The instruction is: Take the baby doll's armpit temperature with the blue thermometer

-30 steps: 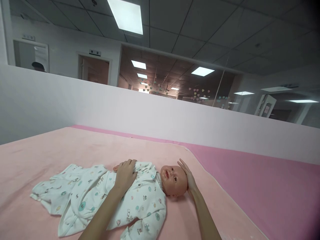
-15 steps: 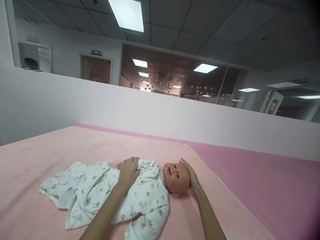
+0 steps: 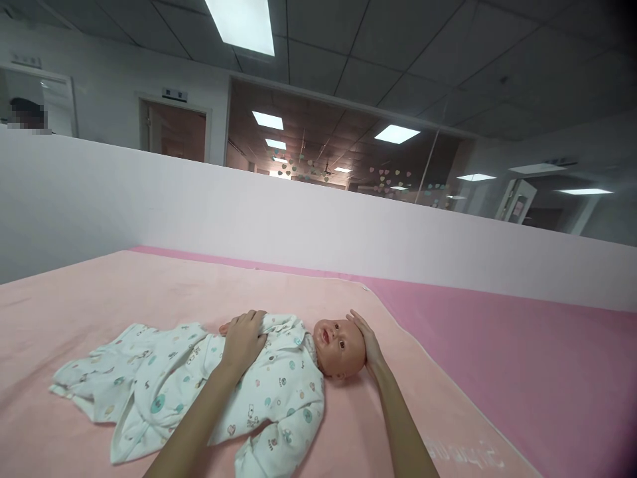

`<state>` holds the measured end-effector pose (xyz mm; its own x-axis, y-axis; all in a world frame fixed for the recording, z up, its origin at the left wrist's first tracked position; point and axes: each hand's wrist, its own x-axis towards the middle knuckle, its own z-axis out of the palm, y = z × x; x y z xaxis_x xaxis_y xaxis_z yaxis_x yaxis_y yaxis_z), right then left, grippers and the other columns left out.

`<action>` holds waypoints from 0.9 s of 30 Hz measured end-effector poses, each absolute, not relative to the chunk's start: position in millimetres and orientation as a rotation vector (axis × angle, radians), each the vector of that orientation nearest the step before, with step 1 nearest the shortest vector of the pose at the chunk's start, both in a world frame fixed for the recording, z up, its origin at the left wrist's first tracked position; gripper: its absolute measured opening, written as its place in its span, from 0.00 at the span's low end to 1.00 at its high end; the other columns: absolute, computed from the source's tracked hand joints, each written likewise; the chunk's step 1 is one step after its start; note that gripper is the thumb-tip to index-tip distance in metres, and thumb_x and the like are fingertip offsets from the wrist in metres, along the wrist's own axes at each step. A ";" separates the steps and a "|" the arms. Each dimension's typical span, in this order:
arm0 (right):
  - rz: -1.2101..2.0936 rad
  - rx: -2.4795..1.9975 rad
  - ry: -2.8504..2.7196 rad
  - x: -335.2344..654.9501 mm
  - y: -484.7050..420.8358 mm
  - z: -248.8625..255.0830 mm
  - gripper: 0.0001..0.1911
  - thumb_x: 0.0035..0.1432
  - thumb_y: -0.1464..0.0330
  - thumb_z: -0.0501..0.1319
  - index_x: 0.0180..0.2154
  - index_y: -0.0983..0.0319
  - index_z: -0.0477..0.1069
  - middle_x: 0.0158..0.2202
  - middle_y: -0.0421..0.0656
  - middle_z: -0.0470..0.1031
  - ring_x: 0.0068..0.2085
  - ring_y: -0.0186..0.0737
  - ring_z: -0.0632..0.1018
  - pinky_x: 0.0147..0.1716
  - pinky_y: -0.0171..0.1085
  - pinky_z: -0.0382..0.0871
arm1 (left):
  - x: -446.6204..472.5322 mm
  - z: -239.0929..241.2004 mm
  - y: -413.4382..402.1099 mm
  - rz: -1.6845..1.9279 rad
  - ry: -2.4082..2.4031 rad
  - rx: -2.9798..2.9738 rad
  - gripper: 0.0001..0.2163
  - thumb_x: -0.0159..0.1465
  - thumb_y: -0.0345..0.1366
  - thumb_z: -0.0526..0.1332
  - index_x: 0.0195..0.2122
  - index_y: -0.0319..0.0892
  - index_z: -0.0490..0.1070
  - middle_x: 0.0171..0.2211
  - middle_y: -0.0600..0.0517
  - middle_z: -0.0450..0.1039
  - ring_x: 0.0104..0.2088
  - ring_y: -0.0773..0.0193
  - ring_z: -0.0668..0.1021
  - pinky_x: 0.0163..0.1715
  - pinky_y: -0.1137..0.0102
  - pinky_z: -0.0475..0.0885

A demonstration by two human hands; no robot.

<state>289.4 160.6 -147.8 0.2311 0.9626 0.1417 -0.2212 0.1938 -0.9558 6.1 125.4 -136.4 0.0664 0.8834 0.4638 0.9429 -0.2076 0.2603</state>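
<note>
Doll, one: face up mid-blanket, head at the right of the view, mouth painted red.
Outfit, white, small coloured prints: on the doll, collar at the neck, lower end spread leftward.
Left hand: laid palm down across the doll's middle, over the cloth (a small doll hand peeps out beside it); its underside is hidden, so whether it grasps anything cannot be told.
Right hand: spread against the crown of the doll's head, fingers extended, unclenched.
Blanket, peach: under the doll; faint white lettering near the lower right.
Mat, pink: showing beyond the blanket's edge.
Wall, low, white: behind both.
Window, with heart decals; doorway to its left.
Person, far left: head only, blurred.
</note>
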 end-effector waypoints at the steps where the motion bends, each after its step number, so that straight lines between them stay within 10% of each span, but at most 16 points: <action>1: 1.050 -1.002 -0.949 288.7 158.9 -146.4 0.22 0.40 0.60 0.63 0.40 0.58 0.71 0.44 0.39 0.72 0.51 0.43 0.67 0.53 0.40 0.59 | 6.0 -136.8 125.7 -0.818 -1.904 -2.210 0.17 0.53 0.29 0.53 0.45 0.42 0.62 0.40 0.49 0.66 0.42 0.60 0.68 0.44 0.67 0.57; 8: 1.412 -0.985 -0.977 285.4 147.8 -140.1 0.20 0.46 0.55 0.57 0.31 0.65 0.74 0.32 0.47 0.76 0.40 0.50 0.75 0.43 0.44 0.67 | 5.2 -136.6 125.0 -0.851 -1.900 -2.224 0.17 0.53 0.29 0.52 0.45 0.43 0.62 0.40 0.49 0.66 0.42 0.60 0.68 0.44 0.67 0.58; 20: 1.092 -1.017 -0.914 294.9 165.1 -155.2 0.28 0.41 0.59 0.63 0.47 0.55 0.66 0.48 0.38 0.69 0.52 0.44 0.67 0.51 0.41 0.61 | 6.2 -135.3 125.2 -0.842 -1.910 -2.227 0.17 0.53 0.29 0.52 0.45 0.43 0.62 0.40 0.49 0.66 0.42 0.60 0.68 0.44 0.66 0.58; 27: 1.375 -1.006 -0.986 287.3 152.0 -143.5 0.20 0.45 0.55 0.58 0.32 0.65 0.74 0.35 0.47 0.76 0.42 0.51 0.74 0.45 0.43 0.66 | 6.1 -135.3 124.8 -0.834 -1.911 -2.229 0.17 0.54 0.29 0.52 0.46 0.43 0.62 0.41 0.49 0.66 0.43 0.59 0.68 0.45 0.66 0.57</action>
<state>287.3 152.0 -143.5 -0.0248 0.9991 -0.0336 -0.2891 -0.0394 -0.9565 6.1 124.8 -135.3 0.0687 0.8884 0.4540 0.9370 -0.2137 0.2763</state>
